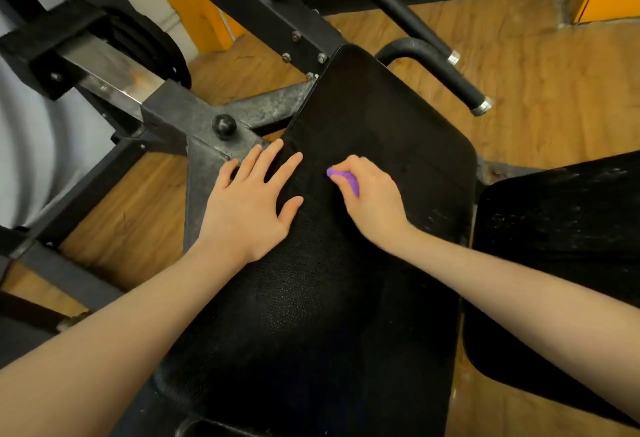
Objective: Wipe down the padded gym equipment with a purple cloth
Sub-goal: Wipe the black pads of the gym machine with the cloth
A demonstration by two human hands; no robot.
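Observation:
A long black padded bench pad [374,118] runs from the bottom centre up to the middle of the view. My right hand [372,197] is closed around a bunched purple cloth [343,178] and rests on the pad's middle; only a small part of the cloth shows between thumb and fingers. My left hand [251,202] lies flat with fingers spread on the pad's left edge, fingertips reaching over the grey metal frame [197,114].
A second black pad [561,228] sits at the right. Black handlebars [446,66] stick out beyond the pad's far end. A knob [224,126] and weight plates [152,45] are on the frame at left. Wooden floor [554,83] surrounds the machine.

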